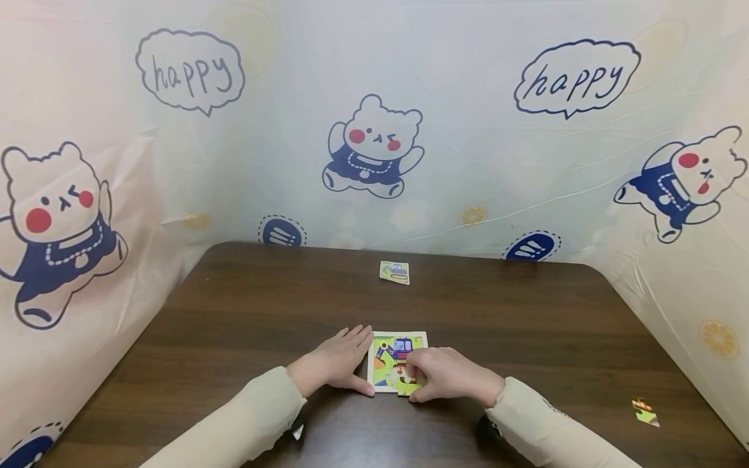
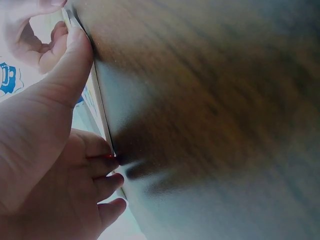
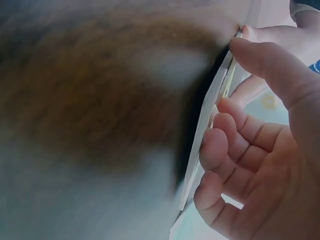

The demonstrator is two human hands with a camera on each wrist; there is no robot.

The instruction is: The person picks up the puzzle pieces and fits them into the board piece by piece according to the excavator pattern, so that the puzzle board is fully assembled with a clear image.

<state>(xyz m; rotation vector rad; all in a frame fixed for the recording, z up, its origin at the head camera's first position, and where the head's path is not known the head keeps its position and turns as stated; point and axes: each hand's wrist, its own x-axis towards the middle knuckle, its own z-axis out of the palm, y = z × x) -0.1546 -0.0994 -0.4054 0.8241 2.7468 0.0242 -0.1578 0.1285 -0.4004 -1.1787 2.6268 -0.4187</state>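
Sleeves, cream-coloured, come in from the bottom edge of the head view, one per arm. Left hand (image 1: pixel 336 364) lies flat on the table (image 1: pixel 526 325), fingers straight and together, thumb along the near-left corner of the puzzle tray (image 1: pixel 371 370); it braces the tray's left edge and grasps nothing. Left wrist view confirms: thumb (image 2: pixel 70 65) pressed against the thin tray edge (image 2: pixel 100 107), other fingers loosely bent beside it.

Right hand (image 1: pixel 447 376) sits over the tray's near-right corner, fingers curled down, pinching a puzzle piece (image 1: pixel 407 389), yellow-green, at the tray's near edge. Piece overlaps the frame's lower border, partly outside it; can't tell whether it is seated. Right wrist view: fingertips (image 3: pixel 215 145) curled against the white tray edge (image 3: pixel 200 145), thumb above it, the rest blurred.

Puzzle tray is a small white-framed square just in front of the person, centred near the table's front. Picture shows a blue and orange vehicle on green and yellow; most of the visible part looks filled.

Further out: loose puzzle piece (image 1: pixel 394 272) lies well apart near the table's far edge, roughly in line with the tray. Another loose piece (image 1: pixel 645 412) lies far to the right, near the front right side.

Table is dark wood grain. Plastic sheeting (image 1: pixel 468 162) with cartoon bears and "happy" speech bubbles walls it on three sides.
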